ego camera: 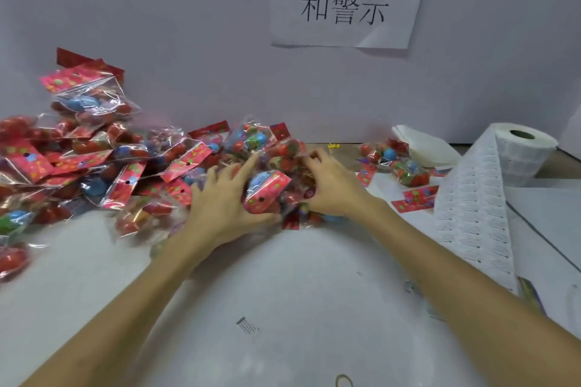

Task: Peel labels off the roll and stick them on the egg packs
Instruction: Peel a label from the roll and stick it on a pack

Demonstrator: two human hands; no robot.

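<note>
Two bare forearms reach across a smooth white counter (283,308). The left hand (220,207) cups a crinkly clear cellophane egg pack (267,192) with a glossy red card header, thumb curled beneath it and fingers (248,166) spread wide. The right hand (333,185) pinches the same pack's wrapper with bent fingers. A heaped pile of egg packs (94,151) holding round red and blue eggs lies to the left. At far right stands a cylindrical white label roll (522,148), its printed strip (471,214) trailing down the counter.
</note>
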